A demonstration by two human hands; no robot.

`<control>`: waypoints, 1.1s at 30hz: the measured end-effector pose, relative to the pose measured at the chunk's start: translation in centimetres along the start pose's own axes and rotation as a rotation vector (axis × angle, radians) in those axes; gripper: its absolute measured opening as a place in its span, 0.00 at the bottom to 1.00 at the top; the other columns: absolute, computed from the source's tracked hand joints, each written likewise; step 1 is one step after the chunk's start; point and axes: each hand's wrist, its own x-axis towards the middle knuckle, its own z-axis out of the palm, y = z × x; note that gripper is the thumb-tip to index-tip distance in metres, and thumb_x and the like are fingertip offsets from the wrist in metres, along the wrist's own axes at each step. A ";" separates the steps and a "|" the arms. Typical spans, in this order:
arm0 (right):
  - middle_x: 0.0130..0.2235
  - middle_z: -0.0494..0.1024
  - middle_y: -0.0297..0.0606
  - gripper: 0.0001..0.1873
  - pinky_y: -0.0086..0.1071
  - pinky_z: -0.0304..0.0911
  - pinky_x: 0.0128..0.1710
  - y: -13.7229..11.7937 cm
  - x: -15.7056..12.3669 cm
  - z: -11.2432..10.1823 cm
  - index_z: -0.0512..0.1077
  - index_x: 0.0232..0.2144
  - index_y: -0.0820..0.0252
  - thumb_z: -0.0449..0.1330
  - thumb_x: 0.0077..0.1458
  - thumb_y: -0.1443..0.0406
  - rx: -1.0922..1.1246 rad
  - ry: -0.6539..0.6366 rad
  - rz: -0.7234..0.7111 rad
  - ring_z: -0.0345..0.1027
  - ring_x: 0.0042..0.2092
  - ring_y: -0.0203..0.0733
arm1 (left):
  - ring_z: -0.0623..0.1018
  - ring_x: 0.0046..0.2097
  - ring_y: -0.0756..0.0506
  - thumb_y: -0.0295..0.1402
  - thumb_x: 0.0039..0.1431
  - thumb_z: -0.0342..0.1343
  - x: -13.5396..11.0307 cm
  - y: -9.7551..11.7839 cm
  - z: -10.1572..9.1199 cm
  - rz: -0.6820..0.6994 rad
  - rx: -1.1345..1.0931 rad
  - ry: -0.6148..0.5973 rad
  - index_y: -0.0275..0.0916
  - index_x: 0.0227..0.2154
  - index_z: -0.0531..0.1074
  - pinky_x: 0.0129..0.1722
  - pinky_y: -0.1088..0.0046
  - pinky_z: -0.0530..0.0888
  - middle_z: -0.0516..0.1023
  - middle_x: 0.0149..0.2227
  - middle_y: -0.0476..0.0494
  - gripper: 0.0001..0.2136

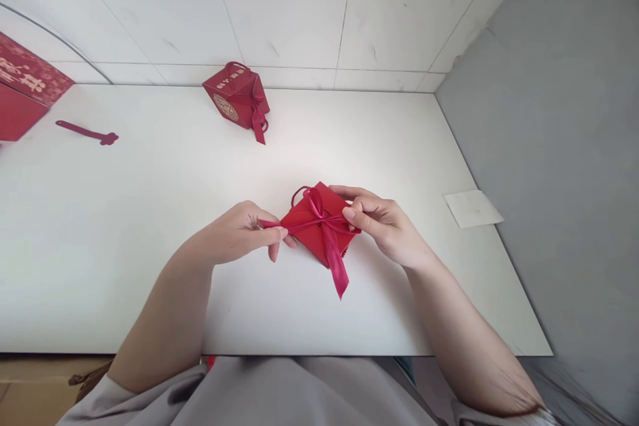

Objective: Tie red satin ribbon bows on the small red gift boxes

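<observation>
In front of me on the white table stands a small red gift box [305, 231], turned cornerwise to me. A crimson satin ribbon [335, 266] is knotted on its top, with a loop behind and a loose tail hanging over the near side. My left hand [249, 233] pinches a ribbon end at the left corner. At the right corner my right hand [382, 219] has thumb and finger closed on the other side of the ribbon, its remaining fingers behind the box. A dark red cord handle [298, 194] shows at the back left.
A second red box [234, 96] with gold print, cord and ribbon stands near the tiled wall [284, 6]. Further left lie a flower-ended red strip [87, 132] and a large red box [32, 80]. A white paper [473, 208] lies by the grey panel [559, 166].
</observation>
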 end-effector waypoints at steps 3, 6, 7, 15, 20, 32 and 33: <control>0.57 0.73 0.37 0.17 0.42 0.64 0.52 -0.3 -0.1 -0.2 0.72 0.24 0.57 0.58 0.61 0.55 -0.003 -0.047 0.029 0.70 0.53 0.47 | 0.79 0.39 0.44 0.43 0.59 0.54 0.0 -0.2 -0.3 -0.021 0.001 -0.138 0.41 0.23 0.80 0.39 0.72 0.73 0.84 0.38 0.45 0.16; 0.57 0.72 0.35 0.19 0.42 0.64 0.54 -0.5 -0.2 -0.2 0.78 0.29 0.53 0.54 0.63 0.52 -0.001 -0.059 0.027 0.69 0.55 0.48 | 0.80 0.41 0.42 0.48 0.57 0.56 0.1 -0.4 -0.4 -0.036 -0.033 -0.151 0.43 0.27 0.82 0.42 0.70 0.75 0.84 0.36 0.43 0.16; 0.58 0.72 0.35 0.20 0.42 0.64 0.55 -0.5 -0.2 -0.2 0.79 0.30 0.52 0.53 0.63 0.51 -0.002 -0.059 0.026 0.68 0.56 0.48 | 0.81 0.40 0.42 0.49 0.58 0.55 0.1 -0.4 -0.3 -0.040 -0.057 -0.120 0.42 0.27 0.81 0.42 0.70 0.75 0.84 0.35 0.43 0.18; 0.60 0.70 0.36 0.10 0.44 0.65 0.56 -0.3 -0.2 -0.2 0.80 0.29 0.51 0.64 0.56 0.55 0.073 -0.093 0.040 0.54 0.67 0.52 | 0.79 0.33 0.47 0.48 0.59 0.56 0.5 -0.2 0.2 -0.037 -0.092 0.052 0.40 0.23 0.79 0.37 0.74 0.75 0.82 0.28 0.45 0.19; 0.49 0.80 0.40 0.15 0.43 0.61 0.58 -0.2 0.0 -0.5 0.78 0.23 0.52 0.61 0.59 0.56 0.153 -0.121 0.017 0.47 0.69 0.46 | 0.78 0.33 0.48 0.47 0.60 0.56 0.6 -0.2 0.2 -0.022 -0.105 0.068 0.40 0.21 0.77 0.36 0.76 0.73 0.82 0.28 0.47 0.18; 0.56 0.72 0.39 0.20 0.40 0.63 0.53 0.6 0.4 -1.0 0.71 0.19 0.57 0.62 0.58 0.54 0.107 -0.072 0.027 0.56 0.65 0.51 | 0.76 0.31 0.50 0.46 0.61 0.54 0.9 -0.6 -0.2 0.016 -0.049 0.108 0.38 0.18 0.71 0.33 0.77 0.71 0.80 0.25 0.48 0.21; 0.55 0.72 0.39 0.20 0.40 0.63 0.53 0.7 0.5 -1.1 0.70 0.18 0.57 0.62 0.58 0.54 0.102 -0.063 0.029 0.58 0.64 0.51 | 0.76 0.30 0.50 0.46 0.61 0.54 1.0 -0.6 -0.2 0.020 -0.045 0.111 0.38 0.18 0.71 0.33 0.77 0.71 0.79 0.24 0.48 0.20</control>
